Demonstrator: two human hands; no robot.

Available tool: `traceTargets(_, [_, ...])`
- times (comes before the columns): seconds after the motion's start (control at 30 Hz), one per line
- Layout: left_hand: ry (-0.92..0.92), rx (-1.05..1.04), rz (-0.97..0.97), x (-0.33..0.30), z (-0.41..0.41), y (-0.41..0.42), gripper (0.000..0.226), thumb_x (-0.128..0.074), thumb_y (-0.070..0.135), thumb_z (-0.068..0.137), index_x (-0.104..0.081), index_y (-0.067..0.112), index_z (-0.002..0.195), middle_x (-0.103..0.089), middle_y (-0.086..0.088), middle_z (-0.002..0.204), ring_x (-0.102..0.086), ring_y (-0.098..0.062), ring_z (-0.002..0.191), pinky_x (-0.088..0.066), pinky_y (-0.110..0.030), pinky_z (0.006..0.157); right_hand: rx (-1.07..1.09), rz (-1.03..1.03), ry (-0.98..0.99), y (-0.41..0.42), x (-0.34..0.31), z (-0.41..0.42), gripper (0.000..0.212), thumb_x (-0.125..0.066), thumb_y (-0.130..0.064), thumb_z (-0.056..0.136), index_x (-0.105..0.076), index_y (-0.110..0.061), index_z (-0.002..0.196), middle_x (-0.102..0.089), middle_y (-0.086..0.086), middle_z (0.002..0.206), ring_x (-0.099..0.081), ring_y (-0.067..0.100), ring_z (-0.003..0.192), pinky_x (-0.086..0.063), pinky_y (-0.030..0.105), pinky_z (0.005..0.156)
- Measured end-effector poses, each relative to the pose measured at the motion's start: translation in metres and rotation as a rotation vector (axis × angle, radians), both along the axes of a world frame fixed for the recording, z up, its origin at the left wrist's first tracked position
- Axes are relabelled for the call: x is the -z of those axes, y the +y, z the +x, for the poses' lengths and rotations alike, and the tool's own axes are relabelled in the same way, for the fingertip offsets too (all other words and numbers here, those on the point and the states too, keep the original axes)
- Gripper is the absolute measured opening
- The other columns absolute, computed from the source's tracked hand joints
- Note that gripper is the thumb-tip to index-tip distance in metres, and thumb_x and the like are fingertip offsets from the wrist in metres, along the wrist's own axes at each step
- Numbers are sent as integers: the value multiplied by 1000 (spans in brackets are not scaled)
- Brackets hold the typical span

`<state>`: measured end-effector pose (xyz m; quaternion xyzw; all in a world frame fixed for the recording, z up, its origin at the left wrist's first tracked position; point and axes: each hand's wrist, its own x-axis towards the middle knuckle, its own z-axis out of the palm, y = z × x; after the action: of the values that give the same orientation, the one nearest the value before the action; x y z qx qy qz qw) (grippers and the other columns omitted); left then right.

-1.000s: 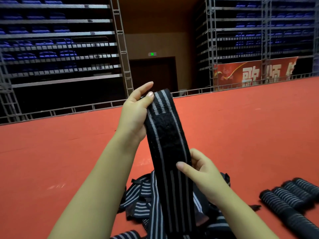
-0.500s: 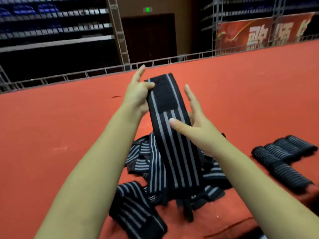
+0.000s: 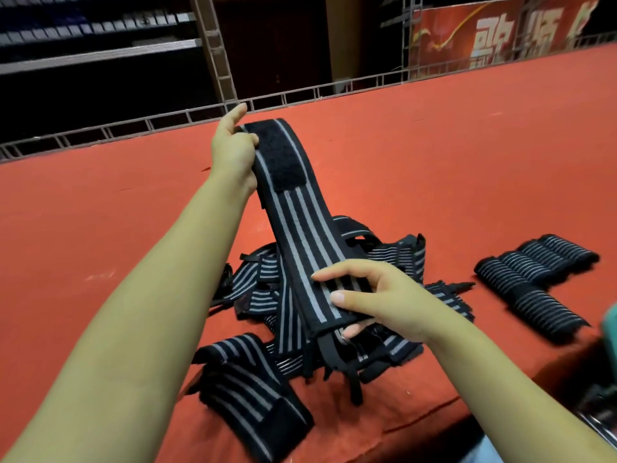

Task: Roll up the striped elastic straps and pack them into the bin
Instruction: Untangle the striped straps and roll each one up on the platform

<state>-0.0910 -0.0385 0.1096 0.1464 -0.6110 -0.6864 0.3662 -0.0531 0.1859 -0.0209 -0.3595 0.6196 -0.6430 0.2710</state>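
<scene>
Low in the frame, the right hand (image 3: 384,299) pinches the near end of a striped strap (image 3: 300,228), thumb on top. The strap slants up to the left hand (image 3: 233,150), which grips its far end beside a fuzzy black patch (image 3: 278,155). Beneath lies a tangled strap pile (image 3: 267,295) on the red bench (image 3: 434,162); ribbed rolls (image 3: 534,279) sit at right.

One head-worn view looks forward and steeply down over both forearms at the red floor (image 3: 434,168), close above the pile of striped straps (image 3: 267,282); beyond the pile the metal railing (image 3: 160,123) crosses the top, with dark seating tiers behind it
</scene>
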Motion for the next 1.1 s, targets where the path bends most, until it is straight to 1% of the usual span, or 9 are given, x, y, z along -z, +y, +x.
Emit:
traceTargets(0.13, [29,70,13,2,10,10,59,-38,-13,95,-51,24,138,-52,-13,130,-66,-18,82,-58,-28,62,47,29,30,1,8,-6,25,-61,-11,93,-68,-31,107,-68,-18,94,-67,12,92,-55,26,72])
traceTargets(0.2, [40,114,2,2,21,16,63,-40,-13,94,-48,29,140,-56,-12,126,-67,-21,84,-60,-32,65,228,49,118,2,13,-13,6,-63,-32,91,-66,-36,94,-69,-15,100,-64,13,102,-50,23,77])
traceTargets(0.27, [32,195,-36,6,35,26,69,-42,-13,93,-40,32,145,-65,-8,108,-68,-23,84,-61,-36,69,332,-24,18,-1,8,-20,32,-60,-60,81,-58,-30,92,-66,0,116,-63,20,112,-47,30,86])
traceTargets(0.33, [7,319,-102,16,50,38,76,-43,-14,93,-31,35,150,-70,-7,93,-69,-22,81,-60,-37,71,316,-148,-156,-8,-4,-31,57,-53,-70,73,-50,-25,108,-66,4,120,-67,16,107,-49,36,90])
traceTargets(0.5, [-66,595,-196,55,78,53,90,-48,-15,93,-17,46,152,-70,-11,100,-69,-22,84,-59,-34,69,432,-351,-275,-33,-46,-47,46,-54,-36,97,-42,-10,132,-66,-3,78,-64,3,57,-50,20,49])
traceTargets(0.67, [-146,626,-299,89,91,42,94,-50,-8,96,-3,54,150,-72,-5,114,-68,-21,106,-55,-38,93,501,-406,-246,-40,-43,-51,34,-60,2,90,-51,-6,121,-69,7,101,-71,11,75,-54,24,59])
traceTargets(0.77, [-102,508,-120,95,91,39,86,-60,15,90,-10,43,154,-71,-2,120,-67,-19,112,-52,-33,93,395,-402,-202,-39,-31,-42,29,-58,8,88,-58,-11,111,-73,2,96,-72,15,84,-56,26,64])
traceTargets(0.9, [33,356,163,102,89,34,70,-56,15,89,-28,27,152,-76,-2,104,-73,-14,89,-58,-26,71,316,-326,-151,-40,-9,-29,34,-56,12,87,-61,-12,110,-74,4,100,-71,17,93,-57,27,76])
traceTargets(1.1, [-119,263,-80,124,104,39,79,-52,-3,97,-20,48,149,-72,-20,79,-70,-20,71,-61,-36,72,495,-128,103,-46,31,-5,17,-66,-7,87,-63,-19,99,-70,-7,97,-66,5,92,-50,16,81])
